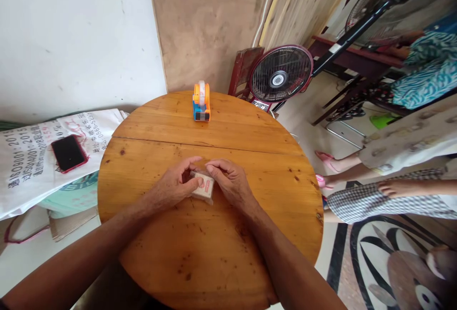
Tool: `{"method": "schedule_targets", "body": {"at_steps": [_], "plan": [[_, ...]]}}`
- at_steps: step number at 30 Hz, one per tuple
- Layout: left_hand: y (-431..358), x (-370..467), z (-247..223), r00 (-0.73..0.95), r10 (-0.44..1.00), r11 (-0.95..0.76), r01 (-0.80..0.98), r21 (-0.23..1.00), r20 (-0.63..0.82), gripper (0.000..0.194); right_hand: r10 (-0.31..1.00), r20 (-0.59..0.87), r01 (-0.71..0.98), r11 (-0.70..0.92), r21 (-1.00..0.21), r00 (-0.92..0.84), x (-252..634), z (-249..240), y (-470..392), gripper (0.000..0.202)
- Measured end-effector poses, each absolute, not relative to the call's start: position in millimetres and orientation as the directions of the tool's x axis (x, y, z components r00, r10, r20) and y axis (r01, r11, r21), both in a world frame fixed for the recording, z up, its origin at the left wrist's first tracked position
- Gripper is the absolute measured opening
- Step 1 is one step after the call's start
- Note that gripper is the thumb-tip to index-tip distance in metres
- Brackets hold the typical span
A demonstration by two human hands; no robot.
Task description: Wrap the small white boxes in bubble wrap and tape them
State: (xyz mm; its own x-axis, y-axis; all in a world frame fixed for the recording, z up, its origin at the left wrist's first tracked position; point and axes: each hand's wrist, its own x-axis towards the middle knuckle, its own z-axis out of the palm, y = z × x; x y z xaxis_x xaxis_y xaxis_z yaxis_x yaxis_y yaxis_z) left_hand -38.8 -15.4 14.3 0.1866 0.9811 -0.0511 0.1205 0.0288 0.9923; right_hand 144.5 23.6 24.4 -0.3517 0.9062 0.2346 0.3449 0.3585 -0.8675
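A small white packet with red print (206,187), in what looks like clear wrap, rests on the round wooden table (221,248). My left hand (180,176) grips its left side, with the thumb lying on top and the fingers curled behind. At the packet's far right corner, my right hand (230,179) pinches with thumb and fingertips, seemingly at the edge of the wrap. What exactly lies between those right fingertips is too small to make out. Beyond both hands stands an orange and blue tape dispenser (202,103) with a roll of tape in it.
On the left, a phone (69,153) with a red edge lies on white printed sacks (28,167). A fan (278,79) stands past the table's far right edge, near a dark red chair (246,65). Other people sit or stand on the right, one in a checked garment (374,198).
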Motion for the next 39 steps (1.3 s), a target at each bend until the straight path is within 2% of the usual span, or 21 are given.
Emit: {"method": "schedule_targets", "body": {"at_steps": [4, 10, 17, 23, 28, 39], "plan": [[-16.5, -40.0, 8.1, 0.188, 0.982, -0.013, 0.168, 0.986, -0.019, 0.051, 0.896, 0.25, 0.316, 0.372, -0.873, -0.366, 141.6, 24.9, 24.3, 0.019], [-16.0, -39.3, 6.8, 0.166, 0.986, -0.014, 0.196, 0.98, -0.019, 0.051, 0.888, 0.269, 0.333, 0.399, -0.855, -0.374, 139.2, 32.8, 18.7, 0.017], [-15.9, -39.4, 12.8, 0.162, 0.987, -0.048, 0.22, 0.974, 0.012, 0.041, 0.768, 0.429, 0.422, 0.627, -0.655, -0.475, 144.1, 33.2, 11.0, 0.016], [-14.2, -45.1, 9.3, 0.218, 0.974, 0.058, 0.012, 0.998, -0.059, 0.045, 0.716, 0.431, 0.505, 0.695, -0.512, -0.549, 146.3, 33.3, 9.7, 0.016], [-13.6, -46.5, 12.0, 0.217, 0.972, 0.091, 0.001, 0.996, -0.089, 0.043, 0.652, 0.478, 0.514, 0.759, -0.401, -0.589, 145.9, 36.1, 7.2, 0.016], [-12.8, -47.7, 12.0, 0.254, 0.965, 0.056, 0.018, 0.998, -0.059, 0.035, 0.638, 0.457, 0.538, 0.77, -0.344, -0.62, 146.5, 40.0, 2.6, 0.018]]}}
